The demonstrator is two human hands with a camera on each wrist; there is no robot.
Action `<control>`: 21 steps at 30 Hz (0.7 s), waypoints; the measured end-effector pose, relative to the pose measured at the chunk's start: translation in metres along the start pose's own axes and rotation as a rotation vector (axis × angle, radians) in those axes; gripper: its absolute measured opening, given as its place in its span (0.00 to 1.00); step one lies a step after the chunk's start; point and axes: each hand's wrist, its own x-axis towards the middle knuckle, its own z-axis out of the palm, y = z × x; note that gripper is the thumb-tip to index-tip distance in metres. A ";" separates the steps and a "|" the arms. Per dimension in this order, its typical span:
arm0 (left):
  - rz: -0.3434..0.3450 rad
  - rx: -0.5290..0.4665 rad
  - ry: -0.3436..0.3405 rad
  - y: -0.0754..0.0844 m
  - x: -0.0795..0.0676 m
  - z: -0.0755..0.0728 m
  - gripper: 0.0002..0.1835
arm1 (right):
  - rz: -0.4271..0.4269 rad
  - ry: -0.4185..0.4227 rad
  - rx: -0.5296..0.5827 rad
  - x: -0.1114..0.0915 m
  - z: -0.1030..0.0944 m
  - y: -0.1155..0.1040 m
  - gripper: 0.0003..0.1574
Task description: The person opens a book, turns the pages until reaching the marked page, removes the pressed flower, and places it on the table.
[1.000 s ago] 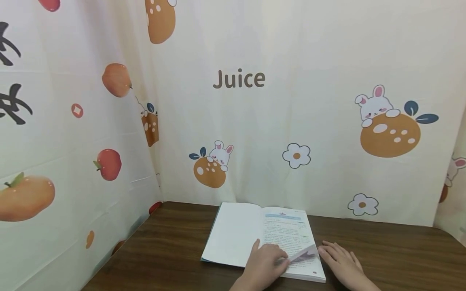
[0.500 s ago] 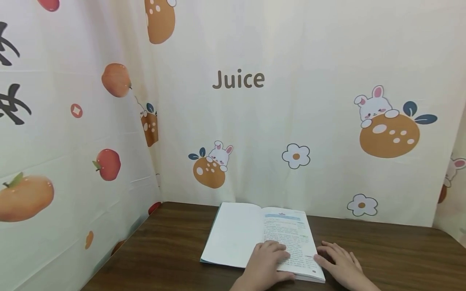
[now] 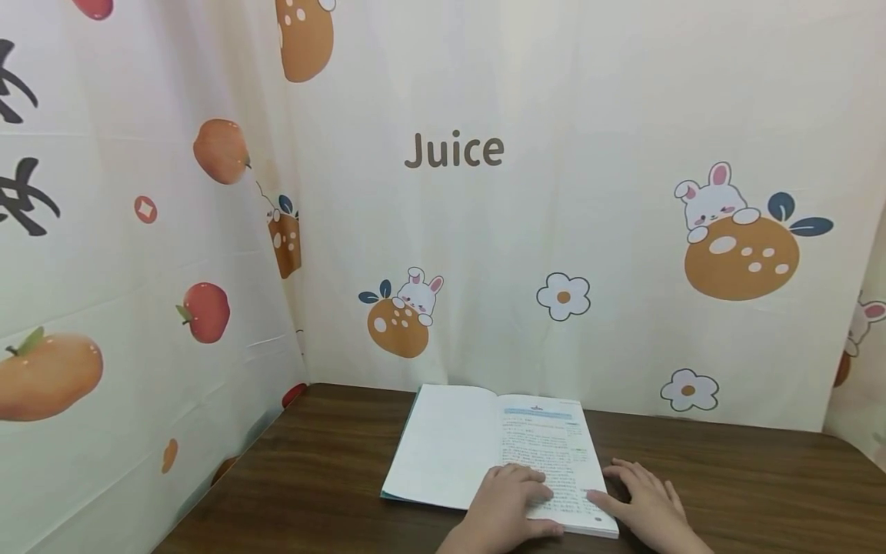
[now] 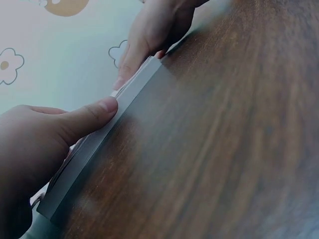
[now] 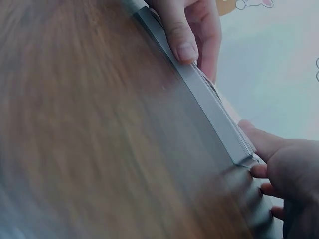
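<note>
An open book (image 3: 443, 450) lies on the brown wooden table, its left page blank and its right page printed with text under a blue heading band. My left hand (image 3: 500, 504) rests on the lower part of the printed page, fingers spread loosely and thumb at the book's bottom edge. Beside the book's right edge is my right hand (image 3: 647, 498); its thumb reaches onto the lower right corner of the page. In the right wrist view, the book's thick page block (image 5: 214, 112) shows, with the right hand's other fingers (image 5: 269, 189) down along its side.
The wooden table (image 3: 747, 477) extends to both sides of the book. Behind it hangs a pale curtain (image 3: 498, 231) printed with rabbits, oranges, flowers and the word Juice. Another fruit-printed curtain (image 3: 138, 269) runs along the left.
A leaf that was lifted and curled under the left fingers now lies flat. The left hand has flattened onto the page, and the right thumb has moved left onto the page corner.
</note>
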 end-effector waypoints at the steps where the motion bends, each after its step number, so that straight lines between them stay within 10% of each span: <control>1: 0.000 -0.006 0.003 0.000 0.000 0.000 0.25 | 0.010 0.003 -0.003 0.000 0.000 -0.002 0.50; 21: -0.140 -0.246 0.012 -0.002 0.001 -0.001 0.19 | 0.116 -0.055 0.154 0.000 -0.004 -0.004 0.50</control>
